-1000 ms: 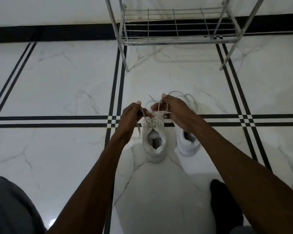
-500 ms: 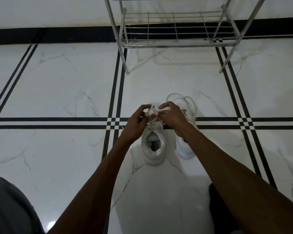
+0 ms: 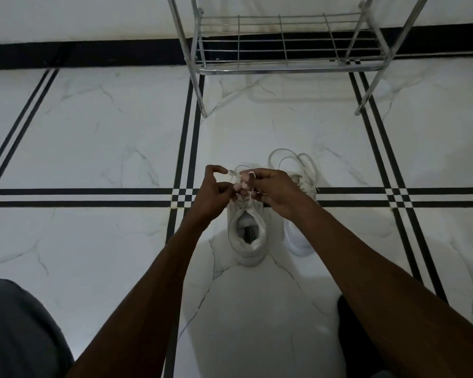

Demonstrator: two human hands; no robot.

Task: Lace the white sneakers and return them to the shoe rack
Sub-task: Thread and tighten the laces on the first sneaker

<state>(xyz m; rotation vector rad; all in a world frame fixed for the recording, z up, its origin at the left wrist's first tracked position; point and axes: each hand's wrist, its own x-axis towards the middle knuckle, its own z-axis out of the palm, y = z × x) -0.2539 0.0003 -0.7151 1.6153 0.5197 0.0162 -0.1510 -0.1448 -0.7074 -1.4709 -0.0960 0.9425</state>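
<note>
Two white sneakers stand side by side on the marble floor (image 3: 107, 148), heels toward us. Our left hand (image 3: 212, 193) and right hand (image 3: 273, 190) pinch the lace (image 3: 234, 173) over the left sneaker (image 3: 247, 238); the right sneaker (image 3: 302, 214) trails loose loops. At twelve o'clock stands the shoe rack (image 3: 287, 68).
</note>
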